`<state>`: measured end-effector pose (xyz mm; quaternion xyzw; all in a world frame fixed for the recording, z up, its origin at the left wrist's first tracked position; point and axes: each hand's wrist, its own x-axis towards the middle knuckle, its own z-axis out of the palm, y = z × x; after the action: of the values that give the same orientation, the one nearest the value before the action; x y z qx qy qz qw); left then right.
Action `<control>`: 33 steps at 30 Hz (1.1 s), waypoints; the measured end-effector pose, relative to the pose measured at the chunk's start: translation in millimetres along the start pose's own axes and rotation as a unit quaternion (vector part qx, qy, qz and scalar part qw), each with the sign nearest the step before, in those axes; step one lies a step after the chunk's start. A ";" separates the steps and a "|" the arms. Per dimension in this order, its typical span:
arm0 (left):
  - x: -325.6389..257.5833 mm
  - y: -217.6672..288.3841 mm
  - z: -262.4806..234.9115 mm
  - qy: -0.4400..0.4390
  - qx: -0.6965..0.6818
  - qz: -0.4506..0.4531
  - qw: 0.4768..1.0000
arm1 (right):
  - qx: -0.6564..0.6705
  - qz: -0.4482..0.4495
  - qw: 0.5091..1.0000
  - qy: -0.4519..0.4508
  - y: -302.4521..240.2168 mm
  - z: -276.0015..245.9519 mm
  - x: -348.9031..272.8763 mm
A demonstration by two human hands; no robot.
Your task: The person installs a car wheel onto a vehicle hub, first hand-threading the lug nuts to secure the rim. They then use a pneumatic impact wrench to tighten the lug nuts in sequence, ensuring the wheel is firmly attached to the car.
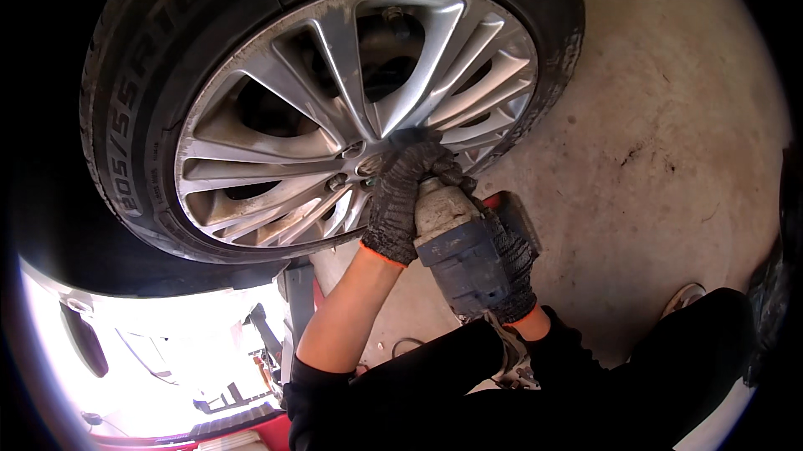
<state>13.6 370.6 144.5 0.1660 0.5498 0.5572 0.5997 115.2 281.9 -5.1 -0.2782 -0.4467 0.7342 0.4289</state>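
A car wheel with a silver multi-spoke alloy rim (343, 66) and black tire (150, 142) fills the upper left. Dirt browns parts of the spokes. Lug holes (337, 182) ring its centre. Against the hub side is a worn, dark grey impact wrench (468, 263), its nose toward the wheel. My left hand (397, 204), in a black knit glove with an orange cuff, curls its fingers round the front end, hiding the tip and any socket there. My right hand (514, 271), gloved alike, is closed on the far side of the tool's body.
Stained concrete floor (644, 142) lies to the right. A dark car body panel (67, 234) stands around the wheel at left. Below it is a bright area with a red edge (276, 433) and blurred equipment. My dark-clothed legs (686, 351) and a shoe (682, 299) are at lower right.
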 end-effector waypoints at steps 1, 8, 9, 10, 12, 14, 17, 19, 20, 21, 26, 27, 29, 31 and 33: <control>-0.3 -0.5 0.0 -0.016 -0.023 0.000 1.000 | -0.061 0.013 0.998 -0.002 4.7 -1.4 0.7; 3.3 -1.1 -1.9 -0.011 -0.015 -0.002 1.000 | -0.091 -0.059 0.993 0.039 -2.3 -7.6 3.3; 3.8 -0.1 -1.0 -0.007 -0.013 -0.011 1.000 | -0.122 -0.054 0.991 0.034 -5.4 -7.6 3.6; 3.9 1.2 0.3 0.004 -0.013 -0.023 1.000 | -0.113 -0.054 0.991 0.041 -7.4 -4.0 3.4; 2.8 4.3 3.9 0.019 -0.013 -0.042 0.999 | -0.059 -0.041 0.996 0.046 -6.3 3.7 1.3; 1.6 7.5 7.8 0.049 0.009 -0.047 0.998 | 0.012 -0.012 0.999 0.050 2.9 12.4 -3.1; 1.3 8.8 9.0 0.066 0.054 -0.021 0.996 | 0.054 0.045 0.995 0.075 25.3 20.0 -13.6; 2.5 6.6 6.0 0.027 0.061 0.007 0.998 | 0.069 0.086 0.989 0.097 36.2 18.0 -13.4; 4.0 5.0 3.8 0.035 0.128 0.019 0.991 | 0.047 0.067 0.990 0.112 38.0 11.9 -7.1; 5.5 3.1 1.4 0.023 0.181 0.054 0.982 | 0.032 0.043 0.992 0.112 36.4 6.9 3.6; -13.3 -15.1 0.5 -0.016 0.169 0.115 0.979 | -0.136 -0.109 0.983 0.054 -29.7 -15.6 19.4; -23.2 -18.6 2.5 -0.084 0.057 0.034 0.994 | -0.184 -0.112 0.974 0.070 -44.6 -17.6 13.8; -48.7 -26.4 8.2 -0.030 -0.036 -0.046 0.998 | -0.270 -0.060 0.959 0.058 -71.4 -14.7 -25.7; -66.6 -27.9 10.9 0.161 0.050 -0.013 0.986 | -0.302 -0.094 0.947 0.048 -72.1 -15.1 -40.8; -74.0 -22.1 11.3 0.106 0.015 -0.016 0.994 | -0.263 -0.142 0.951 0.073 -62.9 -11.6 -44.9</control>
<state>50.6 305.2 165.4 0.1061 0.6215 0.5533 0.5443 169.8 261.9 47.2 -0.3680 -0.6263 0.4999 0.4715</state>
